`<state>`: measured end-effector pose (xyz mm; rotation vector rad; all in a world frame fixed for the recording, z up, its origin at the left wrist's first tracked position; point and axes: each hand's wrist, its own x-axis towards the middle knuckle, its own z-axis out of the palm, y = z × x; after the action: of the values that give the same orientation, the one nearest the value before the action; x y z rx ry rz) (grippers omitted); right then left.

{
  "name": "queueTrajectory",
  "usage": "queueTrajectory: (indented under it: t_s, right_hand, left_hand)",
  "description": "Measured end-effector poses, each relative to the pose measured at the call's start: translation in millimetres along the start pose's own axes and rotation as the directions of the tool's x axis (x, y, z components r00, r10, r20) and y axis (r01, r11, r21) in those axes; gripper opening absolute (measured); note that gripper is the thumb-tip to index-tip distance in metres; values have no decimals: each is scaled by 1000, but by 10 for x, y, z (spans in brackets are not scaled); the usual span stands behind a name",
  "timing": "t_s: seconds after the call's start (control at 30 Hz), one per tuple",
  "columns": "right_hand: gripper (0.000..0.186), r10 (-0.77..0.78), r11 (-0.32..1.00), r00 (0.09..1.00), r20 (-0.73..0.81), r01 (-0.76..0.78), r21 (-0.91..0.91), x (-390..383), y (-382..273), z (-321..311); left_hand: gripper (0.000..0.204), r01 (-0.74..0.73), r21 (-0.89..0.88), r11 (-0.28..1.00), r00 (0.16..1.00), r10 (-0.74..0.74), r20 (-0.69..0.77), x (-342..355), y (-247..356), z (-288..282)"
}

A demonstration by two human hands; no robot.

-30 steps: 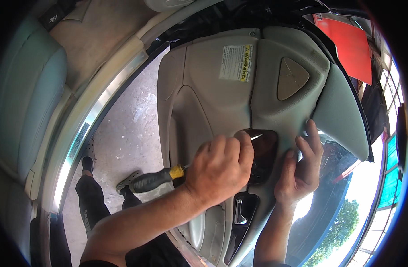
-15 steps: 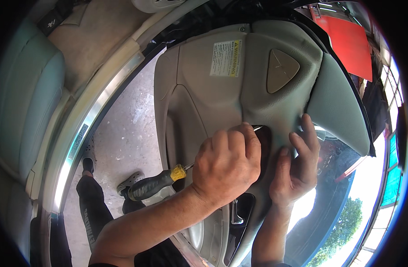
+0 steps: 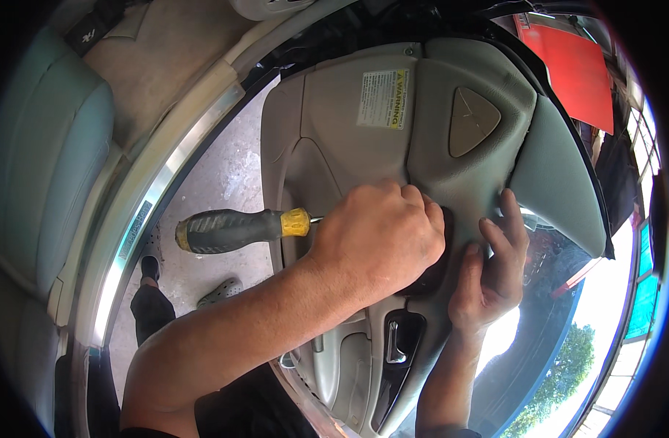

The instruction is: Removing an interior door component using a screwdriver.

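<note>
My left hand is closed in a fist around the metal shaft of a screwdriver. Its dark grey handle with a yellow collar sticks out to the left, past the door's edge. The tip is hidden under the fist, which is at a dark recess in a grey-beige car door panel. My right hand rests on the panel's upper edge beside the window, fingers apart and holding nothing. Below the recess, a chrome door handle sits in a dark surround.
A printed label and a triangular cover are on the far part of the panel. Left of the door are the shiny sill and a grey-green seat. On the concrete floor stands a foot in a clog.
My left fist has moved slightly right and up, and the screwdriver handle has swung up to nearly level. The door panel appears shifted slightly right. My right hand stays against the panel edge.
</note>
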<state>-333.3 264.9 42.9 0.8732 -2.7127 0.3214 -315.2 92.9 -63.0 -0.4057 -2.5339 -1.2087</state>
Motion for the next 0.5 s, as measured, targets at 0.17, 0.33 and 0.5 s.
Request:
queueTrajectory:
  t_s: [0.17, 0.33, 0.5]
  right_hand:
    - [46, -2, 1000, 1000, 1, 2, 1, -2, 12, 3]
    - [46, -23, 1000, 1000, -4, 23, -2, 0, 29, 8]
    - [47, -25, 1000, 1000, 1, 25, -5, -3, 32, 12]
  left_hand:
    - [27, -22, -21, 1000, 999, 21, -39, -33, -51, 49]
    - [27, 43, -103, 994, 976, -63, -208, -194, 14, 266]
    - [33, 231, -113, 966, 932, -253, -261, -533, 202, 393]
